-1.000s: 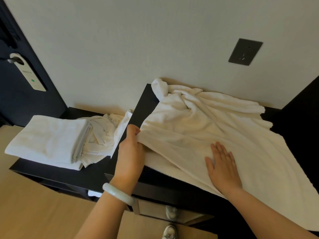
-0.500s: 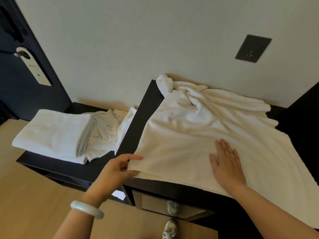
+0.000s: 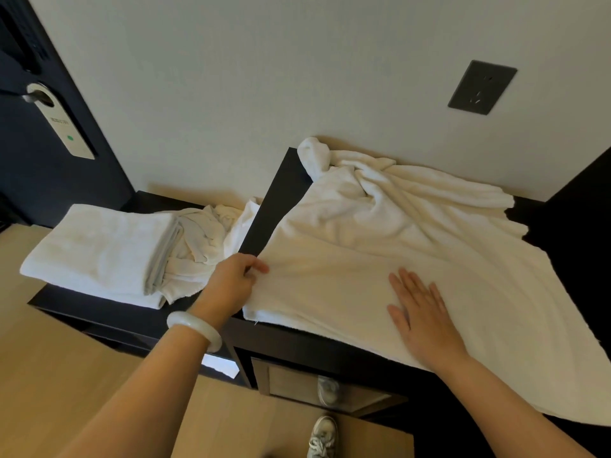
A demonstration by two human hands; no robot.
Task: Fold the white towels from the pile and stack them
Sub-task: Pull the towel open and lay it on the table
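A large white towel (image 3: 380, 246) lies spread over the higher black cabinet top (image 3: 281, 193), bunched at the back near the wall and hanging over the front right edge. My left hand (image 3: 231, 285) pinches the towel's left edge between thumb and fingers. My right hand (image 3: 420, 312) lies flat on the towel with straight fingers, pressing it down. On the lower black shelf (image 3: 109, 312) to the left sits a folded white towel (image 3: 96, 249), with a crumpled pile of white towels (image 3: 201, 246) beside it.
A white wall stands behind the cabinet with a dark socket plate (image 3: 481, 87). A dark door (image 3: 33, 180) with a hanging tag (image 3: 62, 127) is at the left. Wooden floor and my shoe (image 3: 322, 438) lie below. A drawer front (image 3: 317, 388) sits under the cabinet top.
My left hand moved from the towel's front left corner up along its left edge and now pinches it there. The towel lies flatter at the front. My right hand stayed pressed flat.
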